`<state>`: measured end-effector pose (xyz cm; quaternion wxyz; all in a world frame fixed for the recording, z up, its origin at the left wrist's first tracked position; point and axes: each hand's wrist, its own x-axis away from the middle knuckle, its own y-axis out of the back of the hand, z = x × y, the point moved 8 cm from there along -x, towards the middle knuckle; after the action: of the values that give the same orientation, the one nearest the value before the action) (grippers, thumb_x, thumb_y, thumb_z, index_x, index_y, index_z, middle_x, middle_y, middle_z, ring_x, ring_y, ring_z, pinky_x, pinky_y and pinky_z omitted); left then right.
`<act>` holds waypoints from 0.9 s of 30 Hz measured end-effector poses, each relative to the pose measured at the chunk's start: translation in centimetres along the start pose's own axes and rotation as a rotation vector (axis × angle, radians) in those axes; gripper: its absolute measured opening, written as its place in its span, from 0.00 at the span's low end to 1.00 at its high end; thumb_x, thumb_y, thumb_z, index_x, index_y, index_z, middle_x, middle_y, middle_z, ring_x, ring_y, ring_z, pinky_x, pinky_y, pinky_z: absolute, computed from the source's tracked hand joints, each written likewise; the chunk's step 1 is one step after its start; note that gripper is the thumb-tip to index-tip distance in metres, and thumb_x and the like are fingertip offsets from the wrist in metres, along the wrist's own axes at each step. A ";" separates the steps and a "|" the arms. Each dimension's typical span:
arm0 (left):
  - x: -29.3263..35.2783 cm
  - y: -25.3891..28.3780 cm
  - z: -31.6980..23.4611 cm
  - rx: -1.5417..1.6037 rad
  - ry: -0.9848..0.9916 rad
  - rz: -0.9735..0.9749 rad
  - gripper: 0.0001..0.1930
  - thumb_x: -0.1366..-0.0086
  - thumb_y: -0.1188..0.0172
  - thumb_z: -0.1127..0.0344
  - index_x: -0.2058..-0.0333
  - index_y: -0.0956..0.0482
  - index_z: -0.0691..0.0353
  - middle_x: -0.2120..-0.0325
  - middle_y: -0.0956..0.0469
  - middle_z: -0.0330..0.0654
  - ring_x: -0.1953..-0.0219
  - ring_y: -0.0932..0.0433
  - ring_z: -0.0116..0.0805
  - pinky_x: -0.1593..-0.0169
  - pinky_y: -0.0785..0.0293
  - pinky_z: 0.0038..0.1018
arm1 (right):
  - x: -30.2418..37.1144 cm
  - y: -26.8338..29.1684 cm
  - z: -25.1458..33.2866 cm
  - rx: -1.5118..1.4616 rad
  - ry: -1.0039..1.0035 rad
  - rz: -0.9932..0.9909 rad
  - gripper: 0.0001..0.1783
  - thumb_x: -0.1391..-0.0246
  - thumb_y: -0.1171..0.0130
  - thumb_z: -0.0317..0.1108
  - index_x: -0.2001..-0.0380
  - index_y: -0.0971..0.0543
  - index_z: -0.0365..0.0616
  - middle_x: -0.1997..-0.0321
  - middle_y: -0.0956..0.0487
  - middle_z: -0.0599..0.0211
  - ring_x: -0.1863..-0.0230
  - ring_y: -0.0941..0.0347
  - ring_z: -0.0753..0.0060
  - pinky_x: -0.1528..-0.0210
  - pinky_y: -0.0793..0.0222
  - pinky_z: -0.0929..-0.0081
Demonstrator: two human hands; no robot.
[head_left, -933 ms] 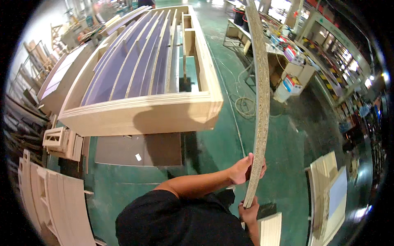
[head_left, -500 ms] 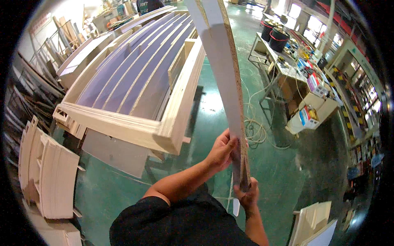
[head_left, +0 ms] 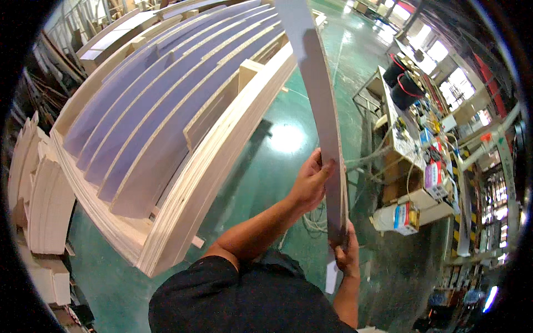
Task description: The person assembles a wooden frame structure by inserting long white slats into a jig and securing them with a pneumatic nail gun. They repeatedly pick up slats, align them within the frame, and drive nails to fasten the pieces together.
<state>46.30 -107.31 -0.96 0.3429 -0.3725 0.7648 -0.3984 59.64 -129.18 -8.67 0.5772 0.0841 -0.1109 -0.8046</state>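
A long, curved strip of grey-faced particleboard (head_left: 323,105) stands out ahead of me, its far end running past the top edge of the view. My left hand (head_left: 312,182) is closed on it partway along, thumb on the flat face. Lower down, my right hand (head_left: 346,251) grips the near end from the right side, its fingers partly hidden. Left of the strip and apart from it lies a big wooden frame (head_left: 222,145). Inside that frame, several curved purple-grey panels (head_left: 136,125) stand on edge in rows.
Stacks of curved pale wood parts (head_left: 51,205) stand at the left. On the right, a cluttered workbench (head_left: 401,133) carries black buckets (head_left: 407,90) and cartons. A coiled hose (head_left: 315,219) lies on the green floor (head_left: 244,183) beyond my arms.
My view has moved toward the frame, which now looks larger and nearer. Both hands keep their grip on the strip, which has shifted slightly right in the picture.
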 end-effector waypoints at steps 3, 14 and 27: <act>-7.4 0.6 -0.8 -0.026 -0.139 0.066 0.25 0.32 0.37 0.58 0.43 0.35 0.60 0.52 0.24 0.42 0.49 0.23 0.37 0.46 0.25 0.37 | -8.9 3.7 3.4 0.581 0.349 -0.101 0.31 0.48 0.50 0.18 0.38 0.33 0.39 0.42 0.26 0.52 0.42 0.29 0.55 0.40 0.34 0.65; -27.6 3.9 -7.7 -0.261 -0.447 -0.087 0.19 0.28 0.43 0.64 0.43 0.35 0.60 0.52 0.26 0.38 0.49 0.26 0.32 0.43 0.29 0.34 | -47.3 10.5 7.9 0.381 0.242 0.351 0.28 0.40 0.51 0.16 0.35 0.33 0.37 0.40 0.27 0.54 0.40 0.30 0.63 0.40 0.34 0.70; -36.6 15.3 -19.4 -0.320 -1.041 -0.588 0.21 0.32 0.42 0.45 0.48 0.25 0.50 0.55 0.19 0.37 0.54 0.18 0.38 0.48 0.19 0.47 | -79.2 -6.0 24.0 0.670 1.150 0.605 0.26 0.57 0.28 0.33 0.54 0.25 0.39 0.61 0.23 0.53 0.59 0.25 0.47 0.55 0.28 0.58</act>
<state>43.67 -63.45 2.84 0.4869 -0.7599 0.4129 -0.1227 73.12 -50.31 13.30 0.6846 0.6310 -0.0489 -0.3615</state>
